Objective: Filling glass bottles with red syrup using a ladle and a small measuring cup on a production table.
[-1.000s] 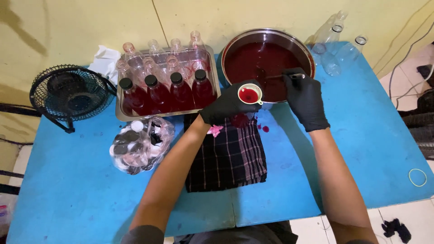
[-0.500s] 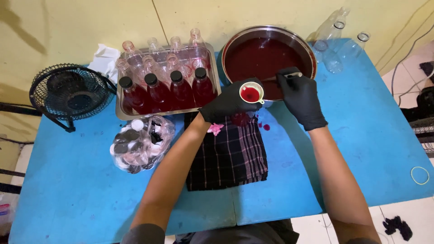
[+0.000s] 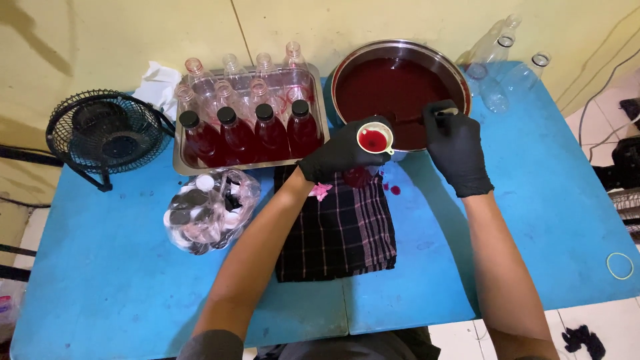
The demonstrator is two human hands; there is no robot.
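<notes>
Both my hands wear black gloves. My left hand point(image 3: 340, 150) grips a bottle standing on a dark plaid cloth point(image 3: 337, 227), with a white funnel point(image 3: 375, 138) in its neck; red liquid fills the funnel. The bottle itself is mostly hidden by the glove. My right hand point(image 3: 457, 147) holds a ladle handle point(image 3: 445, 112) at the rim of a big metal bowl point(image 3: 347, 63) of dark red liquid, just right of the funnel.
A metal tray point(image 3: 181, 167) holds several capped red bottles in front and several clear bottles behind. A plastic bag of caps point(image 3: 207, 210) lies left of the cloth. A black fan point(image 3: 103, 137) stands far left, clear bottles point(image 3: 497, 73) far right, red drops point(image 3: 393, 190) by the cloth.
My right hand has moved back from the funnel to the bowl's rim. The funnel still holds red liquid. My left hand has stayed in place.
</notes>
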